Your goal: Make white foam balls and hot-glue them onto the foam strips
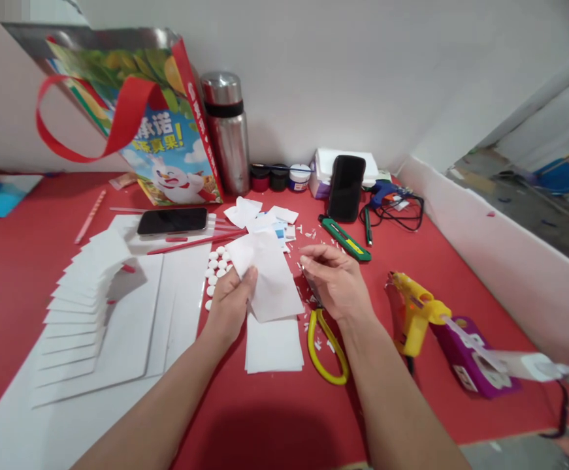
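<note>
Pinched between the thumb and fingers of my left hand (232, 300) is a white paper sheet (275, 277), its upper left part folded over. Below it lies a stack of white paper squares (274, 346). My right hand (336, 277) is raised just right of the sheet, thumb and fingertips pressed together; what they hold, if anything, is too small to make out. Yellow-handled scissors (315, 352) lie under and beside that hand, blades partly hidden. Round white pieces (212, 281) sit left of my left hand, and paper scraps (245, 212) lie beyond the sheet.
Fanned white cards (81, 307) rest on white board at the left. A phone (172, 221), bag (176, 150), steel bottle (230, 140) and paint jars (279, 177) stand or lie behind. Rightward are an upright phone (346, 189), green cutter (345, 238) and yellow glue gun (416, 316).
</note>
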The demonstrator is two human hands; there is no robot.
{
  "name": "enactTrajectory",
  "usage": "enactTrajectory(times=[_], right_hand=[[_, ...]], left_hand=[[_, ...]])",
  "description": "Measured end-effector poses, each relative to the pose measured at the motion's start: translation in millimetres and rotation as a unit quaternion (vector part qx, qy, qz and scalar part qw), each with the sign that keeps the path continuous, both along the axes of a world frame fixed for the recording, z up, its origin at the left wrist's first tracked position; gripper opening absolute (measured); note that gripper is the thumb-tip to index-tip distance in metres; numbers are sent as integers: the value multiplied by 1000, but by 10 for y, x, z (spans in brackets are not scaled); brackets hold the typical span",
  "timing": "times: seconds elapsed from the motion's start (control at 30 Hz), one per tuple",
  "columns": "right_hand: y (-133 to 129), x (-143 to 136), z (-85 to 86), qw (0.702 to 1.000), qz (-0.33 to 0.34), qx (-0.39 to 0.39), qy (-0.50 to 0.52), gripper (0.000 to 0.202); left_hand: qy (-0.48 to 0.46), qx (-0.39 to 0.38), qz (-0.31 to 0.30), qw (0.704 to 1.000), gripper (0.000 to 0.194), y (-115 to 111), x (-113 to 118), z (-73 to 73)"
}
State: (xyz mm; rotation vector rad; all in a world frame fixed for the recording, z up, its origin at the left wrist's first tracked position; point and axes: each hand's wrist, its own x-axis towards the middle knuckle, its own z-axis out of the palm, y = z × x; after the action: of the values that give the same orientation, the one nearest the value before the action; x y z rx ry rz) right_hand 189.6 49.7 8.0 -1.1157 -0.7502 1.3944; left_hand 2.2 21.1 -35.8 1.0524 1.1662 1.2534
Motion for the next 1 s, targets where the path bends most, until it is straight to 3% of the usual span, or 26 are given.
enactTrajectory(times=[0.27,0.6,0.73,1.0], right_hand=[[25,55,-8,1000,-14,-3,20,17],[2,60,-12,995,-54,57,65,20],[-6,55,-43,996,-37,44,65,30],[3,52,-76,999,-29,20,38,29]], left_hand=[[-81,-70,5,994,37,-29,26,93],[-92,-60,-14,994,39,-10,8,70],[-101,-53,-23,993,39,-4,0,51],[-127,-55,-27,990,38,-20,-4,70]])
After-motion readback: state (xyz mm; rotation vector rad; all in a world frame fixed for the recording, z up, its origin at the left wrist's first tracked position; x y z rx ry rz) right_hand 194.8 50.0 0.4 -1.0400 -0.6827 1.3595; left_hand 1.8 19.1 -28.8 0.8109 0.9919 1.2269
